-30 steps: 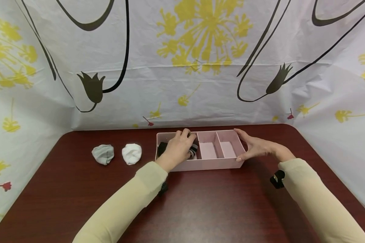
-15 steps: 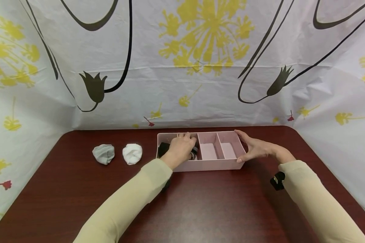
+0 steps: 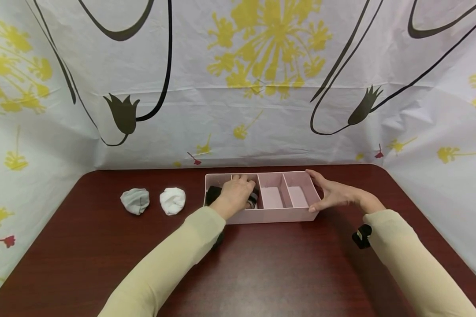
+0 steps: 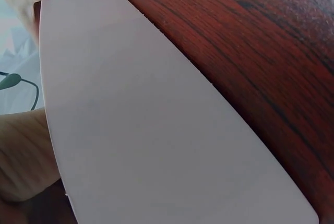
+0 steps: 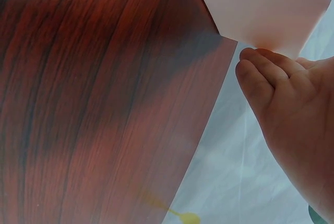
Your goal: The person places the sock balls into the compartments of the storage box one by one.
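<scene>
A pale pink divided box (image 3: 277, 215) stands near the back of the table. My left hand (image 3: 235, 193) reaches into its second compartment from the left, fingers bent down over a rolled black-and-grey striped sock (image 3: 253, 199); the fingertips are mostly hidden. In the leftmost compartment lies a black sock (image 3: 213, 194), partly behind that hand. My right hand (image 3: 335, 193) holds the box's right end, thumb at the near corner and fingers at the far one. In the left wrist view the box's front wall (image 4: 135, 104) hides most of the left hand (image 4: 26, 153).
A rolled grey sock (image 3: 135, 201) and a rolled white sock (image 3: 172, 201) lie on the dark red-brown table (image 3: 285, 268), left of the box. Behind the table hangs a white cloth (image 3: 206, 110) with yellow and dark flower prints.
My left hand has sunk a little lower into the compartment with the striped sock and then stayed there. The right hand keeps its hold on the box.
</scene>
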